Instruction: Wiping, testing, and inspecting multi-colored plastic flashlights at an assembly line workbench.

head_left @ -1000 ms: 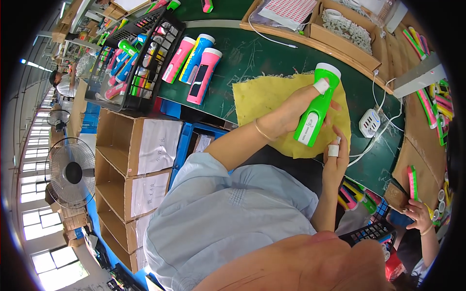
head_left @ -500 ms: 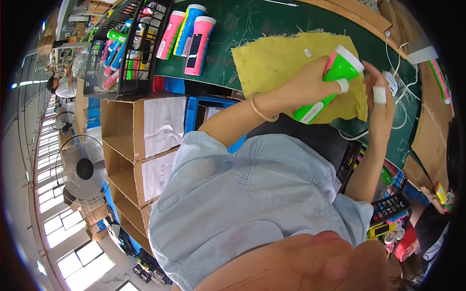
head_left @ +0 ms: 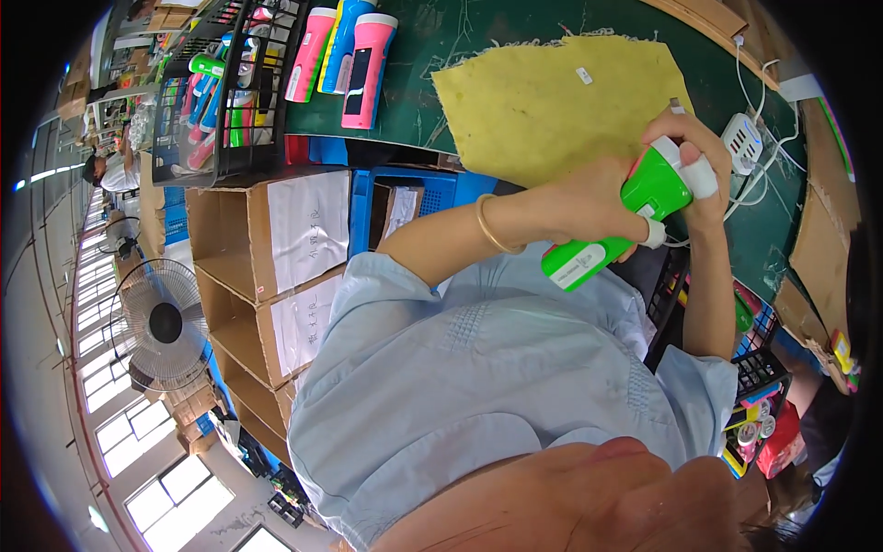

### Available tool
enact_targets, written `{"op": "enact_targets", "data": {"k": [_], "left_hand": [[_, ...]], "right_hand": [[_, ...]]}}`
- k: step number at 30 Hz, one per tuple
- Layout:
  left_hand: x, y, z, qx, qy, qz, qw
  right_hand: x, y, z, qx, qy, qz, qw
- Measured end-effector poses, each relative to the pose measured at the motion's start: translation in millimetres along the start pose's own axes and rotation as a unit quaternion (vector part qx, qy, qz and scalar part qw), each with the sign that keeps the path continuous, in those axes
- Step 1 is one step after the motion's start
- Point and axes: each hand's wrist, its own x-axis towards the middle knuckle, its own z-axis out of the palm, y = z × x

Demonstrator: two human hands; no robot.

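Both my hands hold a green and white flashlight-shaped device (head_left: 614, 230) over the near edge of the green table (head_left: 478, 37). My left hand (head_left: 589, 198), with a gold bangle on the wrist, wraps around its body. My right hand (head_left: 694, 161), wearing white finger cots, grips its white-capped head end. A yellow cloth (head_left: 552, 101) lies on the table just beyond the hands.
Pink and blue devices (head_left: 354, 55) lie on the table at the back left, beside a black wire basket (head_left: 216, 101) of more. Cardboard boxes (head_left: 267, 248) and a blue crate (head_left: 395, 198) stand to my left. A white power strip (head_left: 743, 138) sits right. A fan (head_left: 161, 322) stands far left.
The green device has come off the yellow cloth toward my body and now lies more level. The view has tilted down, showing more of my shirt.
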Motion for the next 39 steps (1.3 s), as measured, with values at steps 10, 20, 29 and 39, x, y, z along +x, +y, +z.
{"op": "enact_targets", "data": {"k": [10, 20, 29, 39], "left_hand": [[19, -27, -11, 0.301, 0.142, 0.11, 0.937], [25, 17, -31, -0.092, 0.084, 0.157, 0.98], [39, 11, -34, -0.143, 0.145, 0.109, 0.973], [46, 46, -60, 0.365, 0.47, 0.267, 0.758]], "right_hand": [[11, -1, -4, -0.225, -0.087, 0.164, 0.956], [-44, -10, 26, -0.209, 0.165, 0.16, 0.95], [-67, -4, 20, -0.107, 0.176, 0.243, 0.948], [-59, -6, 8, 0.034, 0.259, 0.194, 0.946]]}}
